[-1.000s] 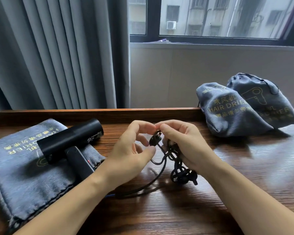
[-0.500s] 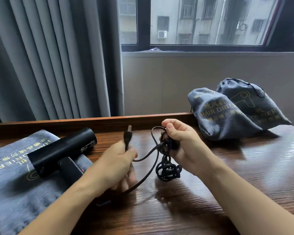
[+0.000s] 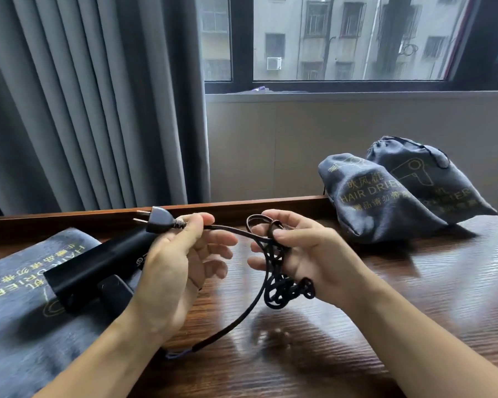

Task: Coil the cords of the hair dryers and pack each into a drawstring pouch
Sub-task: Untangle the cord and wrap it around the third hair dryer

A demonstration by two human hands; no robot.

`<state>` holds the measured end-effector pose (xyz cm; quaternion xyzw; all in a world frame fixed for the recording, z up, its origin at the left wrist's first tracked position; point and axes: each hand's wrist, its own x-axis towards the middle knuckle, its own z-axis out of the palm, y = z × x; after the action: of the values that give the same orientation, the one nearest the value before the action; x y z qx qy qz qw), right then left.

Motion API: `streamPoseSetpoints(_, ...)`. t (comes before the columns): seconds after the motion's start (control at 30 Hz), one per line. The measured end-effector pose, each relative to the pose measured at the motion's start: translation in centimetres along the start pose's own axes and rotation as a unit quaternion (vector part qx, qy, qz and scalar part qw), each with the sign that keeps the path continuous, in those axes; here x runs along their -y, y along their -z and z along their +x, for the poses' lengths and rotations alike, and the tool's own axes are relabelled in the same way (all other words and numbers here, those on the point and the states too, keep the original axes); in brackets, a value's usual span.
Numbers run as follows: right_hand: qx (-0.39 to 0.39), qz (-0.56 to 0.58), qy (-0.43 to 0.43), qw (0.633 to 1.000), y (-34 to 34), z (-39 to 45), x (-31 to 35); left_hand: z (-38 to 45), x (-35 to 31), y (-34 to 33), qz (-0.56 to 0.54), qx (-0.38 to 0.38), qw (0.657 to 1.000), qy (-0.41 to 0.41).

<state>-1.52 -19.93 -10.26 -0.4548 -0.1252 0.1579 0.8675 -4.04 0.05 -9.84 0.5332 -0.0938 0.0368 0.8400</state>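
Observation:
A black hair dryer (image 3: 95,268) lies on a flat grey drawstring pouch (image 3: 18,311) at the left of the wooden table. My left hand (image 3: 173,271) pinches the black cord just behind its plug (image 3: 157,223), whose prongs point left. My right hand (image 3: 302,254) grips a tangled bundle of the same cord (image 3: 282,288), with one loop sticking up above my fingers. A slack length of cord runs from the bundle down to the table and under my left forearm.
Two filled grey pouches (image 3: 377,202) marked HAIR DRIER lean together at the back right. A raised wooden ledge (image 3: 236,209) borders the table's far side. Grey curtains (image 3: 84,96) hang behind on the left, a window behind on the right.
My left hand drew the plug out of the bundle and carried it left and upward, stretching a length of cord. My right hand kept hold of the bundle. The camera tilted up.

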Motion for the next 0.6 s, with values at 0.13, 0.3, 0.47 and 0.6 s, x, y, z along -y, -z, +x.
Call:
streamPoseSetpoints(0.13, -0.044, -0.065, 0.024, 0.997, 0.1, 0.3, -0.7, 0.1, 0.2, 0.3, 0.046, 0.029, 0.997, -0.052)
streamPoseSetpoints(0.3, -0.061, -0.148, 0.025, 0.987, 0.2, 0.1, -1.5, -0.4, 0.8, 0.5, 0.154, 0.072, 0.979, -0.108)
streamPoseSetpoints(0.47, -0.036, -0.167, 0.037, 0.985, 0.0, -0.1, -1.7, -0.6, 0.9, 0.3, 0.279, 0.056, 0.948, -0.141)
streamPoseSetpoints(0.6, -0.033, -0.215, 0.048, 0.975, 0.0, -0.1, -1.8, -0.9, 1.3, 1.0, 0.343, 0.054, 0.924, -0.161)
